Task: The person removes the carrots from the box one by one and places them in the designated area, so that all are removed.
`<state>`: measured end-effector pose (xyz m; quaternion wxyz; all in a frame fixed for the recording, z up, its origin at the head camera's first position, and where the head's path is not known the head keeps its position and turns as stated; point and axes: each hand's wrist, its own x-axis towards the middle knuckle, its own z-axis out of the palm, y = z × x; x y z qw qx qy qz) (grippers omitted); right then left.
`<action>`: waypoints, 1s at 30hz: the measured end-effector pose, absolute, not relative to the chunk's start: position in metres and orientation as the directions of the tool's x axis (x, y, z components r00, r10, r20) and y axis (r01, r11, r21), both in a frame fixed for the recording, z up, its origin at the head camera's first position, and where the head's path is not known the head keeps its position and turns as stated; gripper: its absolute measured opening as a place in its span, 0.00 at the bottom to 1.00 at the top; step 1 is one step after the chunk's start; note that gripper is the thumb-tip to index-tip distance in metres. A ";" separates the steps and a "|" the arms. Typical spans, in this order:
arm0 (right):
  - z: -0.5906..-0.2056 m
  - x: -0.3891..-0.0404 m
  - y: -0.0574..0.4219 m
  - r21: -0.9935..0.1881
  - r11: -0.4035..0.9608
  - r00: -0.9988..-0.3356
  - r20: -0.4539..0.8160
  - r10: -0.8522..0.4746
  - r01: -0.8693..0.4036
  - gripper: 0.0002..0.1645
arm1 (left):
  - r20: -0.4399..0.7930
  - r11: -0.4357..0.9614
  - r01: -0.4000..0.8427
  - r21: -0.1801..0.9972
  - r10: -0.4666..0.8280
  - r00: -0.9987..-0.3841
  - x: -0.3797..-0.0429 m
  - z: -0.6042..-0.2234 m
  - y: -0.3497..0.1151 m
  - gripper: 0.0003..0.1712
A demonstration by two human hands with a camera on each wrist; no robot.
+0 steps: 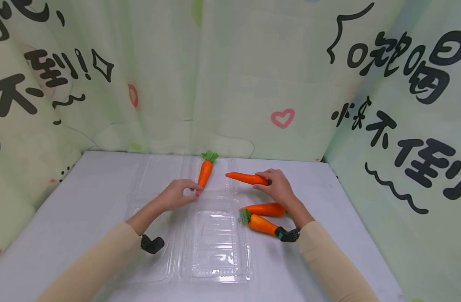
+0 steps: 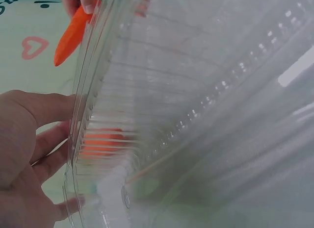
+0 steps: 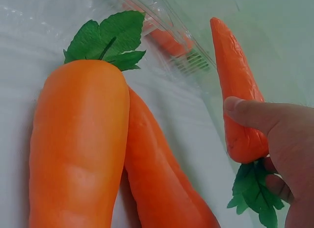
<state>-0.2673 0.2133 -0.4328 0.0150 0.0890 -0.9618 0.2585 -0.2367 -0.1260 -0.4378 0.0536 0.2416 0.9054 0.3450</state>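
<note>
My left hand [image 1: 177, 196] pinches the rim of a clear plastic container [image 2: 78, 139], thumb and fingers on the edge near a carrot's tip. That carrot [image 1: 205, 172], green leaves at the far end, lies inside the container and shows blurred through its ribbed wall in the left wrist view. In my right hand [image 1: 278, 187] is another carrot [image 3: 238, 81], held by its thick leafy end, the tip pointing left toward the container. Below the right hand, two more carrots lie side by side, an orange one [image 1: 266, 209] and a lighter one [image 3: 78, 139].
Nearer to me, a clear ribbed container section [image 1: 215, 247] lies on the white table [image 1: 83, 201], with more clear plastic to its left. A printed pale green curtain [image 1: 230, 84] encloses the back and sides.
</note>
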 end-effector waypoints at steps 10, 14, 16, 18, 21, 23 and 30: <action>-0.434 -0.266 0.231 -0.468 0.873 -0.991 0.055 -0.126 -0.137 0.31 | 0.110 0.704 0.498 0.507 0.520 -0.847 -0.239 -0.438 -0.119 0.18; -0.434 -0.265 0.233 -0.465 0.875 -0.991 0.046 -0.124 -0.132 0.31 | 0.083 0.737 0.494 0.462 0.519 -0.851 -0.239 -0.437 -0.118 0.19; -0.434 -0.265 0.233 -0.467 0.875 -0.991 0.042 -0.126 -0.131 0.30 | 0.079 0.746 0.490 0.451 0.514 -0.854 -0.238 -0.436 -0.117 0.20; -0.433 -0.265 0.234 -0.465 0.876 -0.992 0.036 -0.123 -0.125 0.30 | 0.083 0.750 0.487 0.448 0.507 -0.858 -0.237 -0.436 -0.117 0.20; -0.433 -0.264 0.235 -0.455 0.882 -0.992 0.029 -0.120 -0.120 0.30 | 0.095 0.755 0.485 0.441 0.498 -0.862 -0.236 -0.436 -0.115 0.20; -0.434 -0.264 0.237 -0.446 0.887 -0.993 0.025 -0.119 -0.118 0.29 | 0.097 0.757 0.481 0.443 0.493 -0.865 -0.235 -0.436 -0.115 0.20; -0.436 -0.263 0.243 -0.433 0.895 -0.993 -0.001 -0.121 -0.108 0.29 | 0.105 0.752 0.478 0.454 0.488 -0.867 -0.238 -0.437 -0.116 0.21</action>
